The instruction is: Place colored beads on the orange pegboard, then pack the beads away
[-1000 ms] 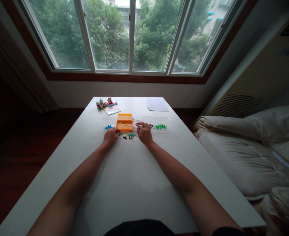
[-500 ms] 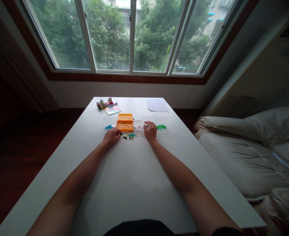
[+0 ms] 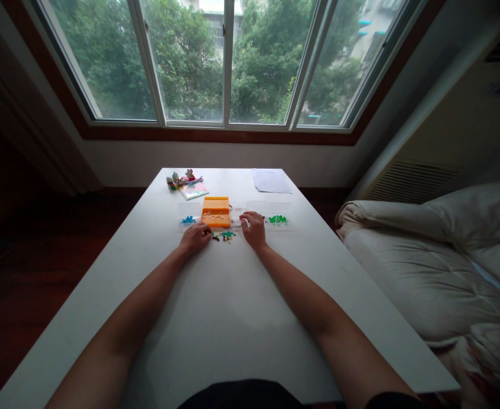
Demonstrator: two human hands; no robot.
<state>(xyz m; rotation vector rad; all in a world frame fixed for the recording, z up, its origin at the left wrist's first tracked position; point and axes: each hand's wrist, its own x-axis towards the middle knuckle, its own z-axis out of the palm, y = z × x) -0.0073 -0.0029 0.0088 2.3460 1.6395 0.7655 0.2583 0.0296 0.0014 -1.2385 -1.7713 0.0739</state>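
Observation:
My left hand [image 3: 196, 237] rests on the table by the small loose pieces, its fingers curled together at the pile's left side. What they hold, if anything, is too small to make out. The pile of tiny blue, green, yellow and dark pieces [image 3: 226, 236] lies between my hands. My right hand [image 3: 253, 228] is over a clear compartment to the right of the orange case [image 3: 216, 203], thumb and fingers slightly apart, near a small red piece. The orange case stands with its lid up and holds several pale bits. Blue pieces [image 3: 188, 220] and green pieces [image 3: 277, 219] lie in clear boxes on either side.
Small colourful figures [image 3: 184, 179] and a thin printed booklet [image 3: 194, 190] sit at the table's far left. White paper sheets [image 3: 272, 181] lie at the far right. A pale padded sofa [image 3: 428, 255] stands right of the white table [image 3: 228, 318], and a window is beyond it.
My right hand has moved left, away from the green pieces towards the orange case. My left hand has shifted slightly right, closer to the loose pile.

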